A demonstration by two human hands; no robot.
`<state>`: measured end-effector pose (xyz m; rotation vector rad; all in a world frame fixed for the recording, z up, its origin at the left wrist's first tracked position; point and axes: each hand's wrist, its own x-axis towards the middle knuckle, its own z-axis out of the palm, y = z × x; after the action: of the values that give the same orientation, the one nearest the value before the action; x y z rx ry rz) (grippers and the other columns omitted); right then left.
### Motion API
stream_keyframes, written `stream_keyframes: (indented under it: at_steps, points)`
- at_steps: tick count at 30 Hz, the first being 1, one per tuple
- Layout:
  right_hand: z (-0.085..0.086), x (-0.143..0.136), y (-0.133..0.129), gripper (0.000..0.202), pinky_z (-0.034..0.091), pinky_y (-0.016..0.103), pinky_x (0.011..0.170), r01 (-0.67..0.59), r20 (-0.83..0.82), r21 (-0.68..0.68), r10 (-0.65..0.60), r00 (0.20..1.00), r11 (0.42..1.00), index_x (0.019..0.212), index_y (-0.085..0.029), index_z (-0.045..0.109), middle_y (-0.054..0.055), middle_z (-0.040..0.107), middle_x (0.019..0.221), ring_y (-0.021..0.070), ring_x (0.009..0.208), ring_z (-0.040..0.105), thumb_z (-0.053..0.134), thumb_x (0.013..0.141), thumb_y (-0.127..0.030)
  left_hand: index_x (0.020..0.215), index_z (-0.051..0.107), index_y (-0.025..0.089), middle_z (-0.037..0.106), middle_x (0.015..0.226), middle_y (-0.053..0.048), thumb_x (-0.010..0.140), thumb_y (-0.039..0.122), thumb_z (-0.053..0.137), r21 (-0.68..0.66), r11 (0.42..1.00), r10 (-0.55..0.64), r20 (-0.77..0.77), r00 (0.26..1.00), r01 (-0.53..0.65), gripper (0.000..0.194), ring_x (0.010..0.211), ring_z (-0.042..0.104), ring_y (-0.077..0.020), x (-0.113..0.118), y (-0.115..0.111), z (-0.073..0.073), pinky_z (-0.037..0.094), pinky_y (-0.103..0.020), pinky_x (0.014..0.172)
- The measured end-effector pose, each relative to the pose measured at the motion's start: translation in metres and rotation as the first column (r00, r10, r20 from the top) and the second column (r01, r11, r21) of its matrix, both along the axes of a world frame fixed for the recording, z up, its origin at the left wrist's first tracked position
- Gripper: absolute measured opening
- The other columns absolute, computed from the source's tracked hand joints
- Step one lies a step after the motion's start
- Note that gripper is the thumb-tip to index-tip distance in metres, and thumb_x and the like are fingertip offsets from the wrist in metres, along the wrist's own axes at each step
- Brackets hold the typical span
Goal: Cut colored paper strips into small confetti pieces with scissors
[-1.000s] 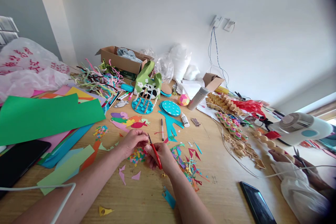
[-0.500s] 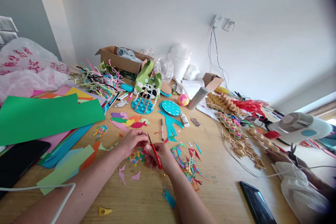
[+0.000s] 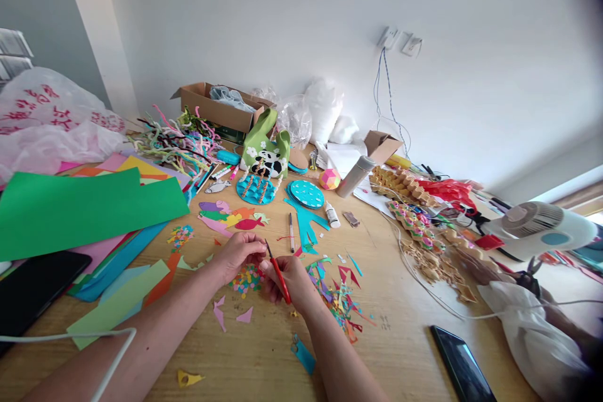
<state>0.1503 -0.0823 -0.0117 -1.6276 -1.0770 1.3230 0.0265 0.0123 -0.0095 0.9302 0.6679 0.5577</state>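
My right hand (image 3: 288, 277) is closed around red-handled scissors (image 3: 281, 279), their dark blades pointing up and away toward my left fingertips. My left hand (image 3: 244, 253) is pinched beside the blade tips; whatever lies between its fingers is too small to make out. Beneath both hands is a pile of small coloured paper dots (image 3: 245, 281). Mixed paper scraps (image 3: 342, 301) lie to the right of my right hand. Pink offcuts (image 3: 244, 316) rest nearer to me. Beyond my left hand are cut paper fish, among them a red fish (image 3: 249, 224).
Green card sheets (image 3: 85, 213) and a black tablet-like device (image 3: 42, 286) lie left. A pen (image 3: 291, 232), a glue bottle (image 3: 332, 215) and a grey flask (image 3: 357, 176) stand or lie ahead. At right are a phone (image 3: 461, 363), a white fan (image 3: 541, 229) and another person's hand (image 3: 485, 268) near pliers (image 3: 530, 279).
My hands and the scissors hold nearly the same position. At the right, the other person's hand and the pliers have shifted slightly, and the white sleeve has moved left.
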Motion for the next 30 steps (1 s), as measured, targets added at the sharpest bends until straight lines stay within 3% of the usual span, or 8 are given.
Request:
stream_keyframes:
  at_steps: [30]
  points:
    - [0.0023, -0.0001, 0.0002, 0.046, 0.037, 0.019, 0.029, 0.027, -0.027, 0.003, -0.027, 0.999, 1.000, 0.055, -0.015, 0.050, -0.003, 0.053, 0.041, 0.0114, 0.032, 0.051, 0.066, 0.068, -0.056, 0.062, 0.059, 0.013, 0.058, 0.057, 0.001, 0.055, 0.024, 0.073, 0.005, 1.000, -0.025, 0.026, 0.999, 0.025, 0.019, 0.051, 0.051, -0.0088, -0.0003, 0.0012, -0.0034, 0.040, -0.022, 0.052]
